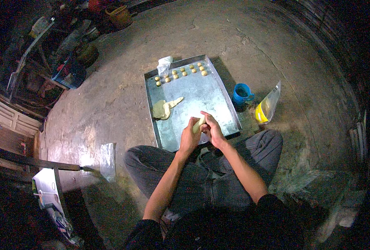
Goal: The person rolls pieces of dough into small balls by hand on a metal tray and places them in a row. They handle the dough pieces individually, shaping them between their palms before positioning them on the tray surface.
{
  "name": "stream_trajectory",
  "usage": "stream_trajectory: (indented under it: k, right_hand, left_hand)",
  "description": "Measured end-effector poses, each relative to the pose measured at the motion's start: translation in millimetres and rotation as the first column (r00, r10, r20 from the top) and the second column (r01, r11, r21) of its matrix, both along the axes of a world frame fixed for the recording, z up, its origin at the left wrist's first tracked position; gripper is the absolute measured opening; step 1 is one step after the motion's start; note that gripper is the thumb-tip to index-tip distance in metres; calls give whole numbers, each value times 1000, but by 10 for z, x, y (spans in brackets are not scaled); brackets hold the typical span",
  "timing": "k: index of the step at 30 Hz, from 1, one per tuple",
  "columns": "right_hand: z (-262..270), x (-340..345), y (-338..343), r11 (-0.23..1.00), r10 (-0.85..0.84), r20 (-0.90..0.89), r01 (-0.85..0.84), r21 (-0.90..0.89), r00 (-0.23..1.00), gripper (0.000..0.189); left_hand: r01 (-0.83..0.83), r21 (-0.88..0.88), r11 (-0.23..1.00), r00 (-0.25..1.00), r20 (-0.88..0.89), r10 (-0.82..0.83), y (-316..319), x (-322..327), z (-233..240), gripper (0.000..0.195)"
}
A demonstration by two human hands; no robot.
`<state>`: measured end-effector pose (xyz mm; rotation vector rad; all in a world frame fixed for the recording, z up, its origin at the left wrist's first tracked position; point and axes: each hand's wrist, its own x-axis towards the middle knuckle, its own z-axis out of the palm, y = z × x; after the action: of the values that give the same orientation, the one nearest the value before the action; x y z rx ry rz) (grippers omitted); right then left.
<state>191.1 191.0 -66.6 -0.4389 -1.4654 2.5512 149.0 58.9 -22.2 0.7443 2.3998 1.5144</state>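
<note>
Between my two hands is a piece of pale dough [199, 124], held over the near edge of a metal baking tray [200, 93]. My left hand [189, 136] grips it from the left, and my right hand [214, 129] closes round it from the right, its thumb and fingers at the top. A larger lump of dough [162, 110] with a long tail lies on the tray's left side. Several small dough balls [184, 73] sit in two rows along the far end. A crumpled white plastic bag [164, 65] hangs over the tray's far left rim.
Right of the tray stand a blue plastic mug [242, 93] and an upright yellow-and-clear packet [267, 106]. On the concrete floor at left lies a clear plastic sheet [108, 162]. A blue crate [69, 73] and a basket [119, 17] are at the far left. My crossed legs [153, 165] border the tray's near edge.
</note>
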Motion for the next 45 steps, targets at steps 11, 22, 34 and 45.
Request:
stream_trajectory:
  k: [11, 22, 34, 45]
  right_hand:
    - [271, 4, 24, 995, 0, -105, 11, 97, 994, 38]
    - [209, 33, 191, 870, 105, -31, -77, 488, 994, 40]
    - [83, 102, -364, 862, 83, -51, -46, 505, 995, 47]
    - [219, 54, -86, 635, 54, -146, 79, 769, 988, 59]
  left_hand:
    - [94, 65, 993, 965, 239, -107, 22, -51, -245, 44]
    - [-33, -275, 961, 998, -53, 19, -56, -62, -55, 58]
    - [-281, 101, 955, 951, 166, 262, -92, -148, -200, 65]
    - [-46, 342, 938, 957, 286, -58, -111, -204, -278, 43]
